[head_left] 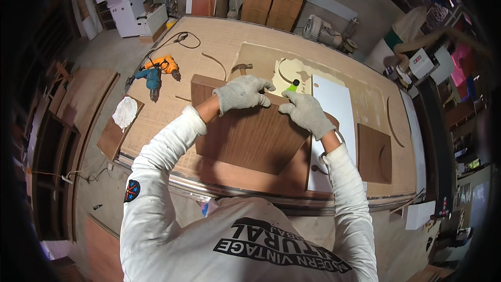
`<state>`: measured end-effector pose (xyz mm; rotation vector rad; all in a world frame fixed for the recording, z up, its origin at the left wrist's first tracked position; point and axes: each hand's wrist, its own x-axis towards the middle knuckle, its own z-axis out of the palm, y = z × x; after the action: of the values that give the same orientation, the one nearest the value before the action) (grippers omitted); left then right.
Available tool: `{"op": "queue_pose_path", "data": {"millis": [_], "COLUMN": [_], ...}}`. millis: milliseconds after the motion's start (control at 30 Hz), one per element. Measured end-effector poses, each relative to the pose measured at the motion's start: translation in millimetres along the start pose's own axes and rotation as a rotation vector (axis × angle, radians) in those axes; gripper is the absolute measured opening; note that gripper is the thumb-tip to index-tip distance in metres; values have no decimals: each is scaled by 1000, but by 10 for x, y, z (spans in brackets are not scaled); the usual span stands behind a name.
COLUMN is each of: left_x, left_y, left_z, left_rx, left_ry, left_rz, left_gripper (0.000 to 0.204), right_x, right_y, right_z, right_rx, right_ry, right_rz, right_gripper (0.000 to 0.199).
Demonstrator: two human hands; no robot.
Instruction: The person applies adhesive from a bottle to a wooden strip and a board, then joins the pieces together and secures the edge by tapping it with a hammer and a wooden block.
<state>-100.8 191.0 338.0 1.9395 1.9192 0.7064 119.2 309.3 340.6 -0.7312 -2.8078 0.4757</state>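
Workbench [219, 36], left hand [241, 93] flat on brown panel [250, 138], right hand [308, 112] gripping half-hidden green tool [292, 86]

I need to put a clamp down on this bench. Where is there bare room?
Bare bench lies beyond the drills, toward the far edge, and by the near left corner below the cloth. The middle is crowded: both hands on the brown panel, the white sheet and a smaller panel beside it.
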Motion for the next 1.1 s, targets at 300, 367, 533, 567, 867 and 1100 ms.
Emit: {"op": "queue_pose_path", "data": {"millis": [300,367,533,567,867,1100], "left_x": [67,81,259,306,168,36], "left_y": [-34,-12,-100,-25,860,833], "left_z": [-32,-42,-96,-48,190,327], "left_rx": [-53,-48,-110,-105,181,240], "left_ry": [-56,-53,-243,-265,-199,-141], "left_rz": [34,14,-2,17,-39,2], "left_gripper": [59,59,63,64,65,58], "right_x": [-80,-175,-266,-282,-543,-639], "right_y": [761,785,742,712,223,255], "right_z": [-501,-596,-431,-440,-577,-520], "right_rx": [420,430,401,344,186,265], "right_ry": [37,-105,-217,-268,-289,-255], "right_rz": [-51,25,-17,-6,30,-69], "right_gripper": [46,46,58,62,61,58]}}
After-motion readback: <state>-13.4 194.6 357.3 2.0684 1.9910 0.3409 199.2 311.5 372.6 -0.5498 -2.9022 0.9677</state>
